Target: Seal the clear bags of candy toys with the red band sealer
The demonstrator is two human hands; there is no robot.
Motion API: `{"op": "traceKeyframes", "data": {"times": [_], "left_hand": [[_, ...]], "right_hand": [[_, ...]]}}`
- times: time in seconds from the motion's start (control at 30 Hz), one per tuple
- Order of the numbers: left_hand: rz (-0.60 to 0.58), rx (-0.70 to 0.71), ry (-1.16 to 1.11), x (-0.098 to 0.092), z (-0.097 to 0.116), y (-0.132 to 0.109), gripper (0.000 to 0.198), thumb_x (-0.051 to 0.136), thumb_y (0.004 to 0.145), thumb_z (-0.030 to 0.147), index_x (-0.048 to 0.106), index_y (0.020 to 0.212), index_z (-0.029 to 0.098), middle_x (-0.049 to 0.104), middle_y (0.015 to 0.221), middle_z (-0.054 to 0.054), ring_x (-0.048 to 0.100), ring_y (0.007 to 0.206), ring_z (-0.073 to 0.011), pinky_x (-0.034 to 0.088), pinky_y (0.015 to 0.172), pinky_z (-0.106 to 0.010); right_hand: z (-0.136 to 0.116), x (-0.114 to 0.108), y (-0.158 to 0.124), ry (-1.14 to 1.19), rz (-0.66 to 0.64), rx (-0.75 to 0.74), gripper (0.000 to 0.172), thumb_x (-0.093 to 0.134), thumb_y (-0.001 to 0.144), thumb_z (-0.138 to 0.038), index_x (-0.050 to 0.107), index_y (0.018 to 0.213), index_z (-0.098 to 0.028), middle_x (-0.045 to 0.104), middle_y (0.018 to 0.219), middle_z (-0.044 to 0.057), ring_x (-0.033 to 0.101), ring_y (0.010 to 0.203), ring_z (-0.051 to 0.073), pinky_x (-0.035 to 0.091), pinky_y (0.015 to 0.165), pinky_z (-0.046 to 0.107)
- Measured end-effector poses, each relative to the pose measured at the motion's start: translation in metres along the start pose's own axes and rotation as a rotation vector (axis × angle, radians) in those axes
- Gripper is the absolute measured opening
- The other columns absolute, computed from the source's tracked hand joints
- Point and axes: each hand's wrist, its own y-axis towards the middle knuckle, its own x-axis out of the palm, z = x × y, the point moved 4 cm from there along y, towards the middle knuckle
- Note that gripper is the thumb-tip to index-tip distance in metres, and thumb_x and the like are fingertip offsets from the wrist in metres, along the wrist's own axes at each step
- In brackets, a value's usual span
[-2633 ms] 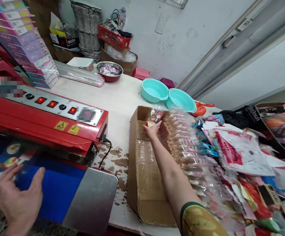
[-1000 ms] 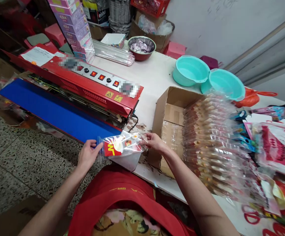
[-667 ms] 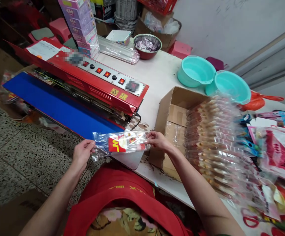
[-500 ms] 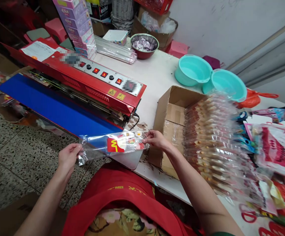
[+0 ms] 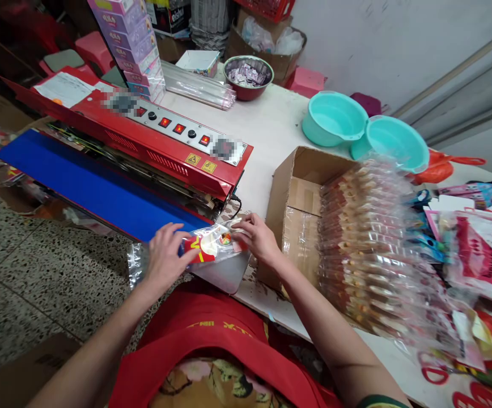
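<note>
A clear plastic bag (image 5: 206,246) with red, yellow and white contents lies across the near right end of the blue conveyor belt (image 5: 93,184). My left hand (image 5: 165,255) rests on top of the bag with its fingers spread, and the bag's crinkled clear end sticks out to its left. At the other end, my right hand (image 5: 257,238) pinches the bag between thumb and fingers. Behind the belt stands a red band sealer (image 5: 144,144) with lit red switches. Beneath the bag is a grey plate (image 5: 227,272) at the belt's end.
To my right, a cardboard box (image 5: 280,192) stands beside a row of filled clear packets (image 5: 360,249). Farther back are two turquoise basins (image 5: 335,119) and a metal bowl of sachets (image 5: 248,79). Red-handled scissors (image 5: 433,368) lie at the lower right.
My left hand has moved right from the bag's clear end onto its middle, and its fingers have spread. My right hand still pinches the other end.
</note>
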Motion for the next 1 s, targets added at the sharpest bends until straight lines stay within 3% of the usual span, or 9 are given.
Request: {"op": "traceKeyframes", "data": {"times": [0.1,0.2,0.43,0.57,0.83,0.93,1.0], "left_hand": [[-0.153,0.006,0.020,0.022,0.019,0.008,0.031,0.068,0.078,0.042,0.059,0.102,0.025,0.057,0.127,-0.007,0.046,0.121,-0.0298,0.035,0.097,-0.046],[-0.179,-0.047,0.023,0.029,0.018,0.008,0.031,0.067,0.079,0.039,0.056,0.104,0.025,0.058,0.124,-0.006,0.049,0.116,-0.0280,0.034,0.098,-0.046],[-0.188,-0.005,0.018,0.029,0.014,0.007,0.031,0.065,0.082,0.040,0.053,0.105,0.025,0.056,0.129,-0.007,0.046,0.122,-0.0279,0.029,0.102,-0.047],[-0.181,-0.019,0.015,0.030,0.013,0.006,0.030,0.065,0.082,0.038,0.053,0.105,0.025,0.056,0.130,-0.007,0.045,0.123,-0.0282,0.027,0.104,-0.050],[-0.187,-0.028,0.003,0.033,0.011,0.003,0.030,0.064,0.082,0.041,0.054,0.106,0.026,0.056,0.132,-0.006,0.044,0.125,-0.0288,0.024,0.106,-0.055],[-0.181,-0.027,0.003,0.029,0.007,0.003,0.037,0.065,0.081,0.044,0.055,0.112,0.027,0.054,0.134,-0.007,0.043,0.127,-0.0305,0.022,0.108,-0.057],[-0.181,0.022,-0.006,0.023,0.006,0.009,0.048,0.065,0.081,0.046,0.051,0.123,0.028,0.049,0.139,-0.009,0.040,0.130,-0.0310,0.023,0.109,-0.056]], "right_hand": [[-0.013,0.014,0.010,-0.122,-0.061,-0.042,0.014,0.067,0.085,-0.033,0.072,0.097,-0.030,0.059,0.101,0.005,0.055,0.094,0.021,0.043,0.067,0.029],[-0.015,0.015,0.014,-0.125,-0.076,-0.073,0.008,0.068,0.084,-0.031,0.072,0.091,-0.028,0.060,0.099,0.005,0.054,0.095,0.021,0.043,0.067,0.028],[0.015,-0.024,-0.002,-0.086,0.053,-0.032,0.010,0.062,0.088,-0.027,0.071,0.091,-0.024,0.061,0.094,0.006,0.057,0.089,0.019,0.045,0.074,0.029],[0.020,-0.033,-0.006,-0.225,-0.040,-0.004,0.012,0.060,0.090,-0.026,0.071,0.091,-0.024,0.063,0.098,0.006,0.058,0.088,0.019,0.042,0.069,0.028],[-0.007,-0.012,0.000,-0.512,-0.172,-0.091,0.018,0.053,0.092,-0.021,0.070,0.095,-0.024,0.065,0.102,0.007,0.057,0.089,0.021,0.039,0.066,0.028],[-0.011,-0.005,-0.001,-0.429,-0.191,-0.127,0.019,0.053,0.092,-0.023,0.070,0.099,-0.025,0.065,0.102,0.007,0.058,0.092,0.022,0.043,0.069,0.029],[-0.007,-0.006,-0.006,-0.290,-0.099,-0.102,0.021,0.054,0.092,-0.025,0.068,0.108,-0.025,0.064,0.108,0.008,0.058,0.099,0.023,0.047,0.076,0.031]]}}
